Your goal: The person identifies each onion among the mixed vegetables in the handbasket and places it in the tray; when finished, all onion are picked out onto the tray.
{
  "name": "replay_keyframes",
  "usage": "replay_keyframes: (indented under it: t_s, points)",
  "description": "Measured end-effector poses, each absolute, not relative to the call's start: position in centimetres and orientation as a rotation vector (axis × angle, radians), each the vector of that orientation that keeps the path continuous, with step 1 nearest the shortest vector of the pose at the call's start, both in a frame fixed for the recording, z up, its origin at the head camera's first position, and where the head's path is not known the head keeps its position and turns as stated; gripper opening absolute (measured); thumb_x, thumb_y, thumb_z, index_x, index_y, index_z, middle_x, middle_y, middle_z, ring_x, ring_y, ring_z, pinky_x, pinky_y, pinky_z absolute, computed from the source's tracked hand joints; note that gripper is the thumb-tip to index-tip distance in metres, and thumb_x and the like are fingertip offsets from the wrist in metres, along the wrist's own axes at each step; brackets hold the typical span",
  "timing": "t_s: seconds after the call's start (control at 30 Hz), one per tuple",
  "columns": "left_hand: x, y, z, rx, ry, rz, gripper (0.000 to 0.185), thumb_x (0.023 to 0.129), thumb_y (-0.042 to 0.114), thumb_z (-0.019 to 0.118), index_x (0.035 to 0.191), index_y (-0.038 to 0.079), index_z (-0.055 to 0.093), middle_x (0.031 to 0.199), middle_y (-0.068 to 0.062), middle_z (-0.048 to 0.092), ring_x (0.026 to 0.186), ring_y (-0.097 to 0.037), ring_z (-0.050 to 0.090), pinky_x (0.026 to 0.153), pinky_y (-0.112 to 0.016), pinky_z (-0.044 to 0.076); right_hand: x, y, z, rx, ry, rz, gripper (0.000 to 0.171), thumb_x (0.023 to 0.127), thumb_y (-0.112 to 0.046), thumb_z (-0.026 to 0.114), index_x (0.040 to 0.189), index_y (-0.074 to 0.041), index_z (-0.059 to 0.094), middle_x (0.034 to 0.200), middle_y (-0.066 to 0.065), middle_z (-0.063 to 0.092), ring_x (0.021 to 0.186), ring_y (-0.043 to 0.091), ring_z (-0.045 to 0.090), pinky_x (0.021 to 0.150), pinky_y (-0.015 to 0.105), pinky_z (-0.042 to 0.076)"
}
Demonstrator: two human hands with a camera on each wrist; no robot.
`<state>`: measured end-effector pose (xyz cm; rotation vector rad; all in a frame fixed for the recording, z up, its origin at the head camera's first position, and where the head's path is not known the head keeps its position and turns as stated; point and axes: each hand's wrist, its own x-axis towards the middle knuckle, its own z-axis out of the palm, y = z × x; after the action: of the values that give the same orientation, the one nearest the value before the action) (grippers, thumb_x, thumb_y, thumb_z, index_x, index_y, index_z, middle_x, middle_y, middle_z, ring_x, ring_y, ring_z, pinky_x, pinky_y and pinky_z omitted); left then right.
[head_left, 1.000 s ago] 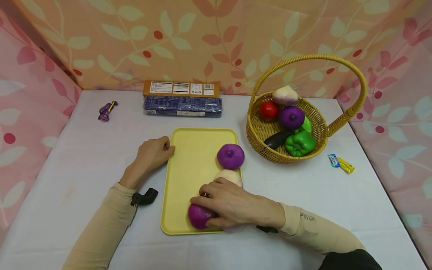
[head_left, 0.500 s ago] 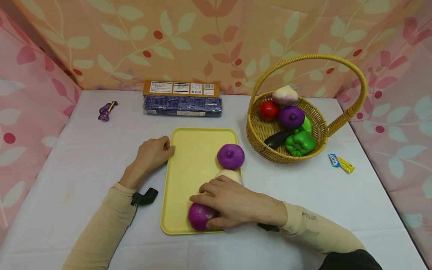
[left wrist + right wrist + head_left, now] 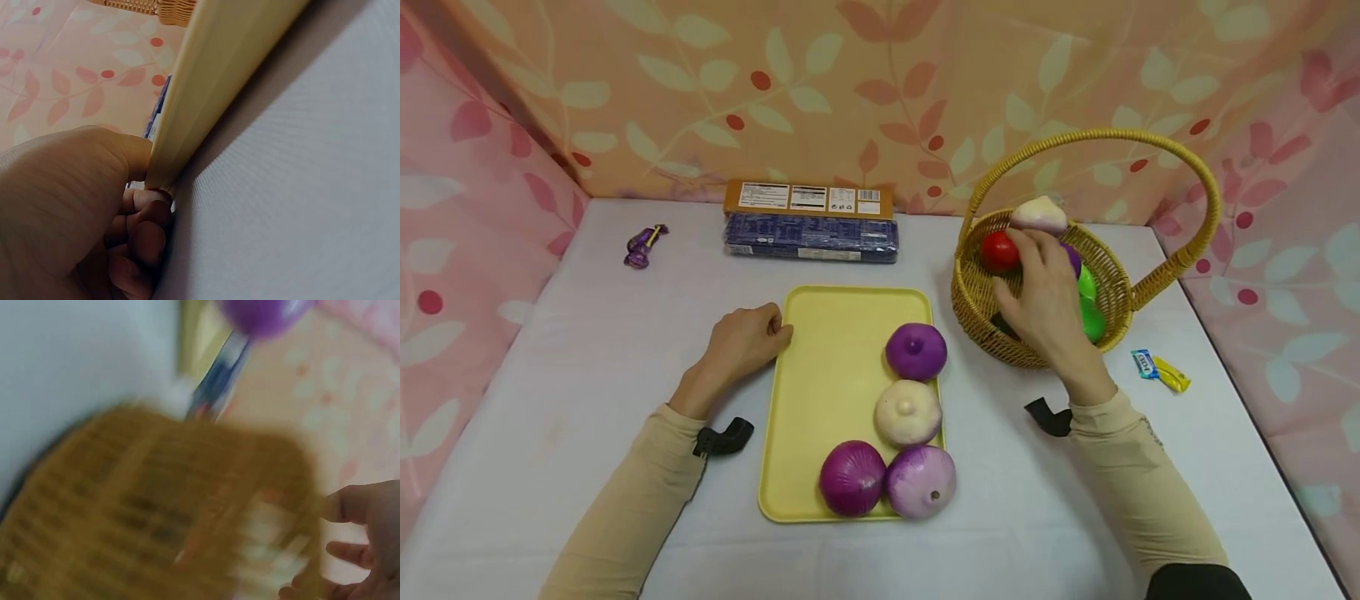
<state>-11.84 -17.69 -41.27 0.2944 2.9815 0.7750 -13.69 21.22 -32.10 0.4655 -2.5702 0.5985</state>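
Observation:
My left hand (image 3: 741, 342) pinches the left rim of the yellow tray (image 3: 820, 383); in the left wrist view its thumb and curled fingers meet at the tray's edge. Along the tray's right side lie a purple onion (image 3: 916, 352), a white-topped round vegetable (image 3: 908, 412), a light purple onion (image 3: 921, 482) and a magenta onion (image 3: 852, 477). My right hand (image 3: 1045, 296) reaches over the wicker basket (image 3: 973, 308), thumb and fingers spread. Near its fingertips are a red tomato (image 3: 999, 252), a white-and-purple vegetable (image 3: 1039, 215) and a purple onion (image 3: 1072, 260), mostly hidden by the hand.
Also in the basket are green peppers (image 3: 1092, 321) and a dark eggplant (image 3: 1003, 326), partly hidden. The tall basket handle (image 3: 1206, 208) arches behind. Flat packages (image 3: 812, 237) lie at the back, a purple-wrapped candy (image 3: 644, 245) at left, small candies (image 3: 1159, 369) at right.
My right hand has let go of the magenta onion on the tray and moved up and right to the basket. My left hand stays on the tray rim.

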Motion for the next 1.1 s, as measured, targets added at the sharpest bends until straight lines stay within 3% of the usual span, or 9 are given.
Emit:
replay_keyframes:
  t_s: [0.17, 0.3, 0.57, 0.7, 0.9, 1.1]
  points:
    - [-12.0, -17.6, -41.3, 0.296, 2.984, 0.762, 0.021, 0.091, 0.026, 0.054, 0.075, 0.012, 0.053, 0.061, -0.004, 0.053, 0.054, -0.019, 0.045, 0.05, -0.029, 0.032, -15.8, 25.8, -33.3, 0.169, -2.735, 0.456, 0.073, 0.082, -0.016, 0.068, 0.146, -0.001, 0.035, 0.142, 0.035, 0.038, 0.129, 0.054, 0.039, 0.106, 0.065, 0.03]
    - [-11.9, -17.7, -41.3, 0.292, 2.984, 0.753, 0.022, 0.091, 0.026, 0.054, 0.075, 0.012, 0.053, 0.062, -0.004, 0.053, 0.054, -0.019, 0.045, 0.05, -0.029, 0.032, -16.4, 27.4, -34.0, 0.087, -2.888, 0.401, 0.08, 0.083, -0.018, 0.071, 0.148, 0.0, 0.03, 0.147, 0.035, 0.033, 0.13, 0.057, 0.036, 0.105, 0.068, 0.028]
    - [-11.8, -17.7, -41.4, 0.276, 2.99, 0.763, 0.021, 0.091, 0.026, 0.054, 0.076, 0.012, 0.054, 0.062, -0.004, 0.053, 0.055, -0.02, 0.045, 0.052, -0.03, 0.032, -16.7, 27.3, -34.8, 0.014, -2.916, 0.368, 0.077, 0.083, -0.02, 0.074, 0.147, -0.007, 0.034, 0.134, 0.041, 0.034, 0.117, 0.06, 0.042, 0.098, 0.068, 0.034]
    - [-11.8, -17.7, -41.5, 0.278, 2.981, 0.756, 0.022, 0.092, 0.027, 0.054, 0.076, 0.012, 0.054, 0.062, -0.004, 0.054, 0.055, -0.019, 0.046, 0.051, -0.029, 0.032, -16.3, 27.1, -34.7, -0.025, -2.889, 0.392, 0.074, 0.082, -0.024, 0.074, 0.146, -0.01, 0.038, 0.132, 0.038, 0.035, 0.114, 0.057, 0.044, 0.097, 0.065, 0.037]
    - [-12.0, -17.5, -41.4, 0.295, 2.985, 0.762, 0.022, 0.091, 0.027, 0.054, 0.076, 0.012, 0.054, 0.062, -0.004, 0.054, 0.055, -0.019, 0.046, 0.05, -0.029, 0.032, -14.6, 25.5, -33.6, 0.068, -2.695, 0.467, 0.071, 0.082, -0.032, 0.069, 0.144, -0.011, 0.042, 0.132, 0.033, 0.039, 0.112, 0.052, 0.048, 0.096, 0.061, 0.038]
    - [-12.1, -17.7, -41.4, 0.294, 2.991, 0.749, 0.022, 0.092, 0.027, 0.055, 0.075, 0.012, 0.053, 0.062, -0.004, 0.053, 0.055, -0.02, 0.046, 0.05, -0.03, 0.032, -12.1, 21.0, -31.2, 0.457, -2.434, 0.515, 0.071, 0.077, -0.039, 0.072, 0.137, -0.008, 0.051, 0.12, 0.028, 0.053, 0.102, 0.044, 0.055, 0.087, 0.057, 0.043]
